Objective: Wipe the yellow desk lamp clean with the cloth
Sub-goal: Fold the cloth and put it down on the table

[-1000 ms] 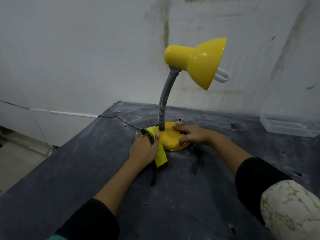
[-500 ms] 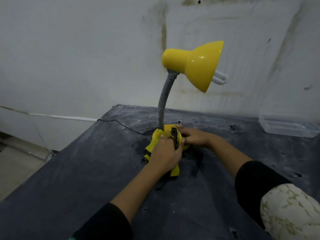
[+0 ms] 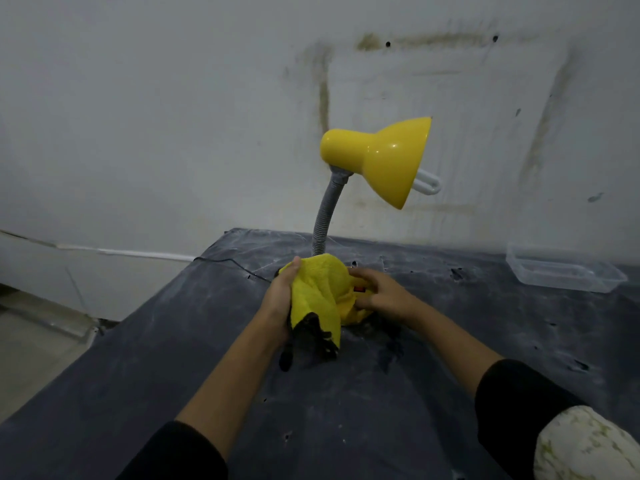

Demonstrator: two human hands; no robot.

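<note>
The left hand grips the yellow fluffy cloth with a black edge. Its thumb lies over the top fold and its fingers are hidden beneath. This bunches the cloth against the palm and presses it onto the round base of the yellow metal desk lamp.

The base sits under and between both hands, mostly covered by the cloth. The right hand holds the uncovered side, fingers bent over it and thumb at the near rim, beside the small red switch. Its likely purpose is to brace the lamp so that wiping pressure neither slides nor tips it.

The grey flexible neck rises just beyond the left thumb. The shade stands well above both hands.

The step in hand appears to be wiping the base. The neck and shade probably remain to be done.

The thin black cord runs away beyond the left hand. A clear plastic tray lies well outside the right hand on the dark scuffed table
</note>
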